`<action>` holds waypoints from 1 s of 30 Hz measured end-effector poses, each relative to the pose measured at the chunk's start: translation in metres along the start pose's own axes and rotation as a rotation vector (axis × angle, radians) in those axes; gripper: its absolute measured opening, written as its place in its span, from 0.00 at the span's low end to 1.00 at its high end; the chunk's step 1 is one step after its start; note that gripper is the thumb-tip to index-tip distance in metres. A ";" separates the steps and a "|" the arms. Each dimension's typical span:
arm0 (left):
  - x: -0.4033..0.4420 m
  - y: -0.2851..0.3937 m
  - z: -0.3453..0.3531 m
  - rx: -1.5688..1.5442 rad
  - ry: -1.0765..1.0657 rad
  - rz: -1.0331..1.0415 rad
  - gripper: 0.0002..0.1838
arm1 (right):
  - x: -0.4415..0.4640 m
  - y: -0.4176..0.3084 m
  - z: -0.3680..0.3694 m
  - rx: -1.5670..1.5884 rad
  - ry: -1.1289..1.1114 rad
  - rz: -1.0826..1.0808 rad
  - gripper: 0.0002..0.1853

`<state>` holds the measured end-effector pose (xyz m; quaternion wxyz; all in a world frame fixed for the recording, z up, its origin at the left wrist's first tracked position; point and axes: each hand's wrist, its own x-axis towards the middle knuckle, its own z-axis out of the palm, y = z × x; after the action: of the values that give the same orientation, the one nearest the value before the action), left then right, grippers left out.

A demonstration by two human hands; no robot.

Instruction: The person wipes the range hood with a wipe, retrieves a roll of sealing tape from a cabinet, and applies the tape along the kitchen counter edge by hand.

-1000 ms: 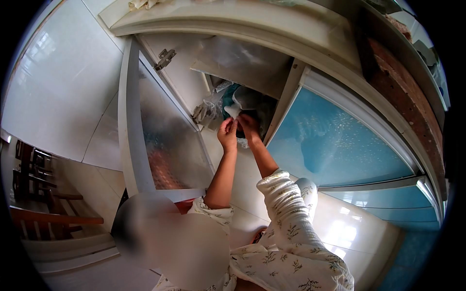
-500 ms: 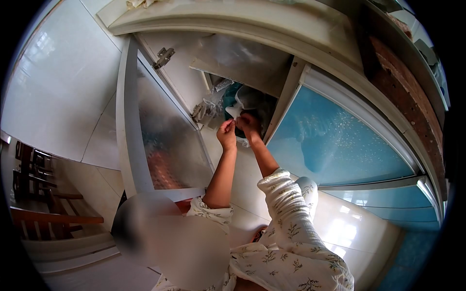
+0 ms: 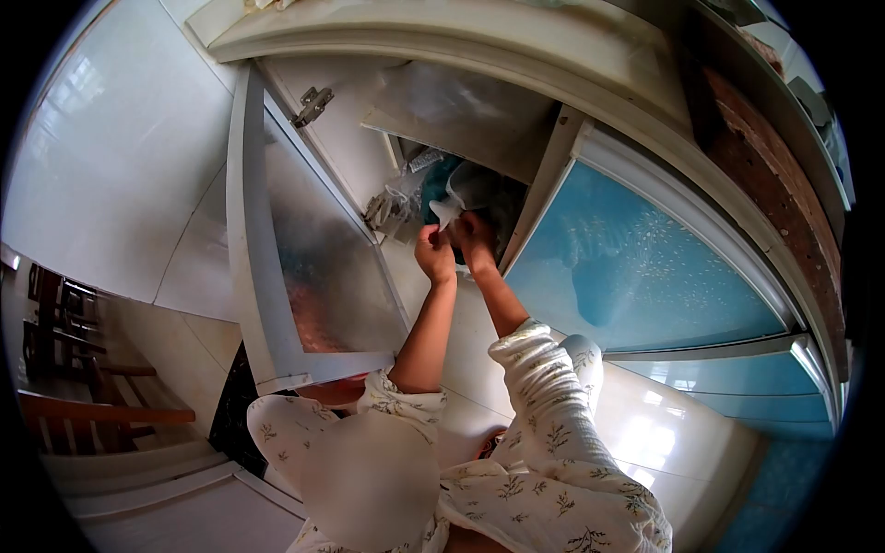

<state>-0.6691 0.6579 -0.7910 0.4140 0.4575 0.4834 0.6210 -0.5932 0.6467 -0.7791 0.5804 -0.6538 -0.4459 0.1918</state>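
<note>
Both hands are together at the mouth of an open low cabinet (image 3: 396, 253). My left hand (image 3: 434, 254) is closed, its fingers pinching the lower edge of a white plastic bag (image 3: 447, 211). Close on its right, my right hand (image 3: 474, 241) is closed on the same bag, with its fingertips partly hidden. Behind the bag are a teal bundle (image 3: 437, 178) and a dark space. Crumpled clear plastic bags (image 3: 398, 205) lie to the left of the hands.
The cabinet's frosted door (image 3: 336, 249) stands open at left, near my left forearm. A slanted board (image 3: 461, 115) hangs above the hands. A blue cabinet door (image 3: 636, 258) is at right. The countertop edge (image 3: 442, 46) runs overhead. Wooden chairs (image 3: 111, 410) stand far left.
My left hand has shifted slightly and its fingers have turned inward, up against my right hand at the white bag. The view around my left knee has cleared, and the open door appears slightly moved.
</note>
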 end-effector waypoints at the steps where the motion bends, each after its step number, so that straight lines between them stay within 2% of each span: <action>1: 0.001 -0.002 -0.001 -0.045 0.077 0.024 0.07 | 0.002 0.009 0.003 -0.088 0.058 0.029 0.08; 3: 0.005 -0.002 -0.006 -0.136 0.230 0.071 0.06 | 0.008 0.033 0.013 -0.266 0.176 0.088 0.10; 4: 0.009 0.016 -0.006 -0.077 0.314 0.082 0.05 | 0.008 0.033 0.013 -0.222 0.234 0.153 0.11; 6: 0.013 0.047 -0.006 -0.145 0.367 0.086 0.05 | 0.008 0.031 0.013 -0.134 0.348 0.284 0.13; 9: 0.020 0.063 -0.007 -0.233 0.405 0.078 0.06 | 0.017 0.040 0.017 -0.282 0.383 0.428 0.15; 12: 0.019 0.079 -0.010 -0.334 0.433 -0.023 0.07 | 0.017 0.026 0.014 -0.310 0.452 0.435 0.16; 16: 0.015 0.117 -0.005 -0.481 0.430 -0.113 0.07 | 0.014 0.017 0.011 -0.196 0.419 0.365 0.14; 18: 0.011 0.132 -0.001 -0.516 0.330 -0.098 0.07 | 0.012 0.022 0.012 -0.189 0.371 0.327 0.15; 21: 0.014 0.125 -0.002 -0.469 0.246 -0.057 0.07 | -0.033 -0.040 -0.007 -0.128 0.517 -0.138 0.20; 24: 0.013 0.111 -0.004 -0.395 0.217 -0.049 0.07 | -0.071 -0.089 -0.027 -0.238 0.210 -0.424 0.20; 27: 0.011 0.108 -0.005 -0.338 0.201 -0.003 0.06 | -0.079 -0.063 -0.010 -0.233 -0.188 -0.469 0.24; 28: 0.009 0.119 -0.006 -0.350 0.185 -0.010 0.06 | -0.079 -0.051 0.001 -0.293 -0.182 -0.520 0.24; 30: 0.005 0.139 -0.006 -0.396 0.167 0.008 0.06 | -0.075 -0.041 0.008 -0.556 -0.257 -0.467 0.22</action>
<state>-0.6858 0.6344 -0.6544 0.4519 0.3163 0.3828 0.7411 -0.6537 0.5882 -0.7628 0.3485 -0.6377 -0.6869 0.0066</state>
